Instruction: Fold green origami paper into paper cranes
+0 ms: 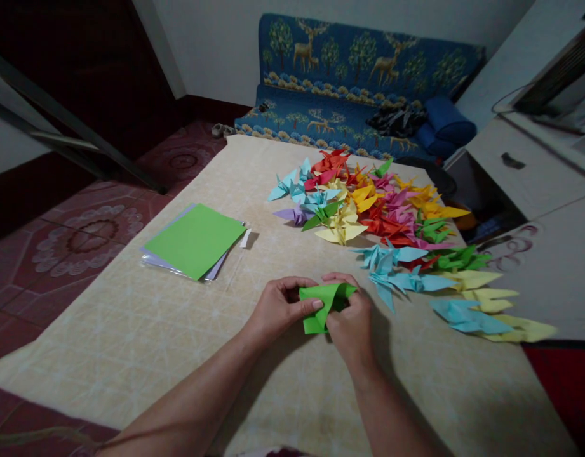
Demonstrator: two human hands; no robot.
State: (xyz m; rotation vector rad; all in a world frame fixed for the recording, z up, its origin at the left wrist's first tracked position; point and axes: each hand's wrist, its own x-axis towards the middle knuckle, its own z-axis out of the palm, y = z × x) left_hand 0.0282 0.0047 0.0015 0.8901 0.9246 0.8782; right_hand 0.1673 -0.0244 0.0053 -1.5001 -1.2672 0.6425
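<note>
Both hands hold one partly folded piece of green origami paper (315,325) just above the table, near its middle. My left hand (283,309) pinches its left side, the thumb lying on top. On the other side, my right hand (353,320) has its fingers curled at the paper's right part, some of them tucked under a raised flap. Ahead and to the right lies a large group of folded paper cranes (342,222) in red, yellow, orange, pink, green, blue and purple. A stack of square paper (195,240), green on top, rests to the left on a clear plastic wrapper.
The table (130,355) has a pale patterned cover. A small white tag (246,238) lies beside the paper stack. Beyond the far edge stands a blue couch (321,101) with deer patterns. A white cabinet (549,254) is at the right, a metal ladder-like frame (77,136) at the left.
</note>
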